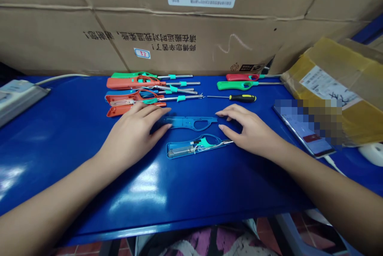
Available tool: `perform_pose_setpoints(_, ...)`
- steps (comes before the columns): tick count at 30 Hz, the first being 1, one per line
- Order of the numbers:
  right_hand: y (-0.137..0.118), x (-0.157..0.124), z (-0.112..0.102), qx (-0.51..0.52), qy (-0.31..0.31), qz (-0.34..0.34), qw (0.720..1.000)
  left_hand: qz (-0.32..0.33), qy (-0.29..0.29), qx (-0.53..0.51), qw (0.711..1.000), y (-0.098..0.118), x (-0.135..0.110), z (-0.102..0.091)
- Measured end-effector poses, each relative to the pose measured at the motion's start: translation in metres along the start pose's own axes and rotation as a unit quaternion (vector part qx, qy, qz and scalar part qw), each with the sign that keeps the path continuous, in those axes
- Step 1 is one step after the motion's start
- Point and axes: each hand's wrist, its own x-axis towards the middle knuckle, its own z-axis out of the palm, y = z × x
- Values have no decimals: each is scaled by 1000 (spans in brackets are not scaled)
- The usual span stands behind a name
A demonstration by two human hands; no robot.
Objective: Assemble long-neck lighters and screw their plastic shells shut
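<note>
A blue lighter shell half (182, 122) lies between my hands. My left hand (139, 125) is open at its left end, thumb and fingers apart; whether they touch it I cannot tell. Beside the right end hovers my right hand (247, 129), also open, with nothing between thumb and fingers. Nearer me lies the other opened blue gas lighter half (181, 151), showing a clear fuel tank, white wires, a teal trigger (206, 142) and a metal tube. My right hand covers the tube's end.
Several orange, green and blue lighters (128, 83), some opened, lie at the back left. Red (239, 77) and green (230, 85) lighters and a screwdriver (243, 98) lie at the back right. A phone (299, 128), taped carton (353, 116), power strip (18, 96) and large cardboard box (179, 24) surround the blue table (191, 200).
</note>
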Motion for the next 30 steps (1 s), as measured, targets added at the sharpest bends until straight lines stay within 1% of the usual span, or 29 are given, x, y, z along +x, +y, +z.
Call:
perform_pose_setpoints(3, 1, 1, 3, -22, -1, 0, 1000, 1, -17, 2, 1000, -1, 1, 2)
perform_pose_setpoints(6, -1, 3, 4, -20, 9, -14, 1000, 4, -6, -22, 1000, 2, 0, 2)
perform_pose_setpoints(10, -6, 2, 2, 11, 22, -20, 999, 26, 33, -63, 997, 7, -1, 0)
perform_pose_setpoints(15, -17, -2, -5, 108, 29, 34, 993, 80, 127, -44, 988, 15, -5, -7)
perform_pose_setpoints(17, -21, -3, -9, 122, 20, 38, 992, 96, 142, -38, 984, 20, -7, -10)
perform_pose_setpoints(23, -27, -5, -18, 151, -25, 43, 987, 100, 102, -33, 989, 29, -14, -12)
perform_pose_setpoints(27, -29, -7, -19, 154, -23, 50, 987, 102, 80, -34, 991, 32, -16, -16)
perform_pose_setpoints(30, -29, -7, -17, 156, -24, 43, 987, 79, 36, -53, 995, 30, -15, -17)
